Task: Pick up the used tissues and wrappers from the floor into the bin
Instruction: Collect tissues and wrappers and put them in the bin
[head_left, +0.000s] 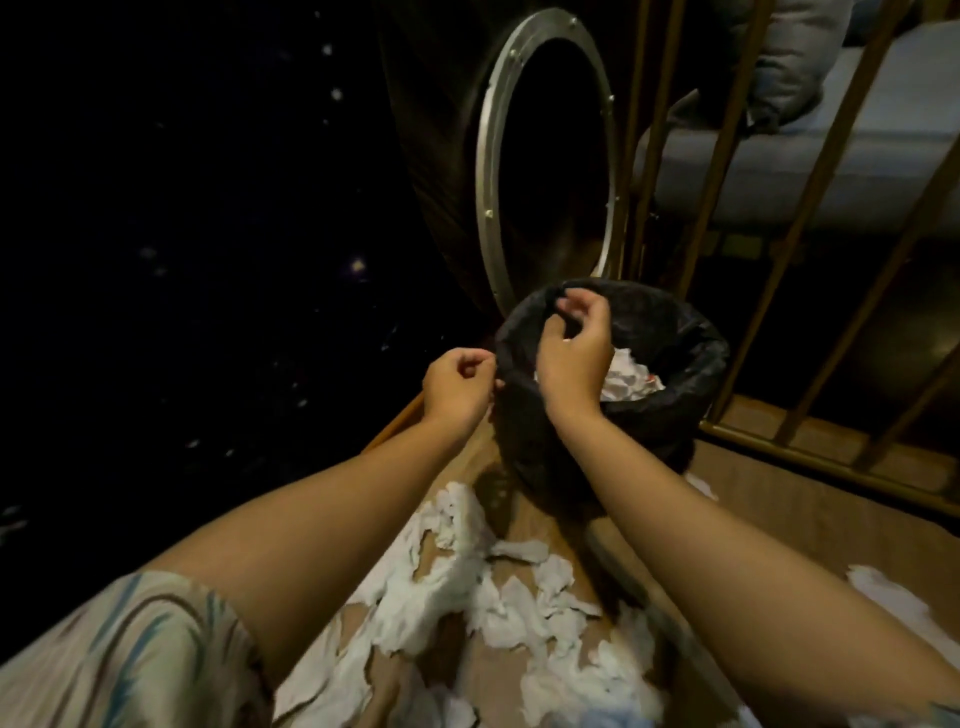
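Note:
A round bin (675, 364) lined with a black plastic bag stands on the wooden floor, with crumpled white tissues (631, 379) inside it. My left hand (457, 384) pinches the bag's edge at the bin's left rim. My right hand (574, 348) reaches over the rim and pinches the bag's edge at its far left side. Several torn white tissues (452, 566) lie scattered on the floor in front of the bin, between my forearms. I cannot make out any wrappers.
A large dark drum with a metal ring (491, 156) stands behind the bin. Brass railing bars (727, 130) run along the right, with a grey cushioned seat (831, 171) beyond. More tissue (883, 592) lies at the right. The left is dark.

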